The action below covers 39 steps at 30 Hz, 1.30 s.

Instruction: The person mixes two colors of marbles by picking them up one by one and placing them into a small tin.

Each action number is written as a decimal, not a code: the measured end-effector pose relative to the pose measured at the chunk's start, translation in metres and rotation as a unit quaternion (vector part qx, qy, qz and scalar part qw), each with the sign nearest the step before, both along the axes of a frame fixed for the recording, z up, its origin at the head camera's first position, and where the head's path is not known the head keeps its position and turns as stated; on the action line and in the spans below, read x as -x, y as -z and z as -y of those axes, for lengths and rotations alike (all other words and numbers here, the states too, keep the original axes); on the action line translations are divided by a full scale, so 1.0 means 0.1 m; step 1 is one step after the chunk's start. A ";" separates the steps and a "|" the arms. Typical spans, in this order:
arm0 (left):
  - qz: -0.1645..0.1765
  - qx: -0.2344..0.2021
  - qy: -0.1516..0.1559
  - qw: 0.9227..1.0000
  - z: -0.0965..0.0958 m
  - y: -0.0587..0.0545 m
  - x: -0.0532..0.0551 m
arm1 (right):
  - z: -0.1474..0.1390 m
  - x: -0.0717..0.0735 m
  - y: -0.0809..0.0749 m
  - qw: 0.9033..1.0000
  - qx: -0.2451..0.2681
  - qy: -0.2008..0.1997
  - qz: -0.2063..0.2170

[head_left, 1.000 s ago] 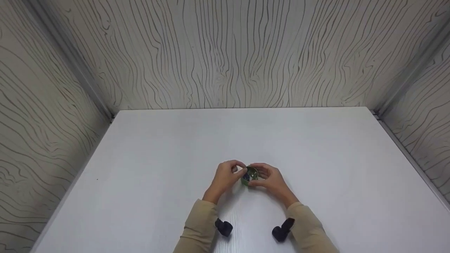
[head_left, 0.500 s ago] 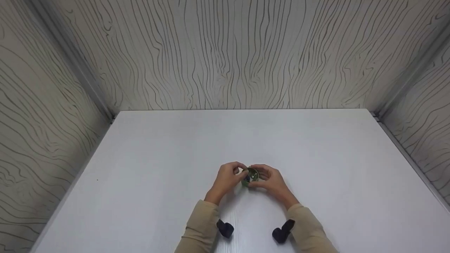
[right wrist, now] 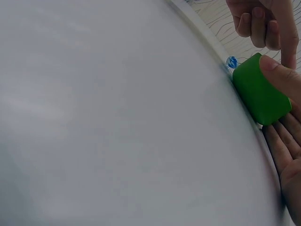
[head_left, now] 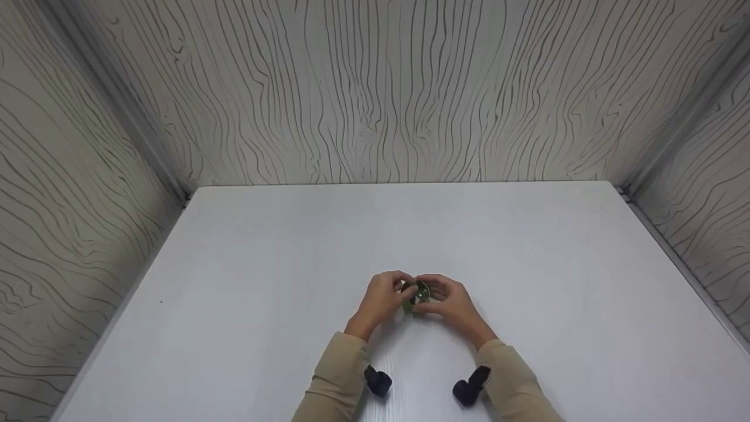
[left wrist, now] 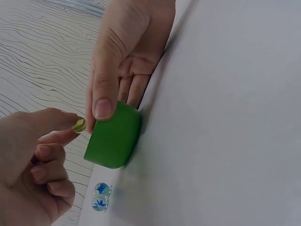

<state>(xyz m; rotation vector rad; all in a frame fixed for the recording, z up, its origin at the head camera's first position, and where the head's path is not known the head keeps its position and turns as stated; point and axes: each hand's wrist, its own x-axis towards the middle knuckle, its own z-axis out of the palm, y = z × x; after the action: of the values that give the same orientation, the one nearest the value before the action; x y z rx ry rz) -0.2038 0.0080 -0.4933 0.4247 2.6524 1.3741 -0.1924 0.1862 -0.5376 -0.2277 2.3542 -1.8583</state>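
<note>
A small green bowl stands on the white table, and my right hand holds it, thumb on the near side and fingers round the far side. Between thumb and forefinger of my left hand is a yellowish glass marble, held close over the bowl's rim. The other left fingers are curled in. In the head view, shiny dark and clear shapes show inside the bowl, partly covered by the left fingers. Two clear marbles with blue swirls, one blue marble touching the other, lie beside the bowl.
The white table spreads out round both hands and ends at wood-patterned panels at the back and sides. Black wrist cameras stick out from both beige sleeves.
My left hand has moved a little to the right, so its fingertips now reach over the bowl. The right hand stays at the bowl.
</note>
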 end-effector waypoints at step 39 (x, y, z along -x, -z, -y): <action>-0.057 -0.041 -0.024 0.997 0.24 -0.07 0.07 | 0.02 0.00 0.00 1.000 -0.012 -0.004 -0.020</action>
<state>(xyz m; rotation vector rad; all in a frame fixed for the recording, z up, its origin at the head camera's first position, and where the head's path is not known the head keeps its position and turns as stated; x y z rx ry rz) -0.2109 -0.0156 -0.4864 0.4659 2.7209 1.5201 -0.1921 0.1845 -0.5379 -0.2732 2.3955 -1.8386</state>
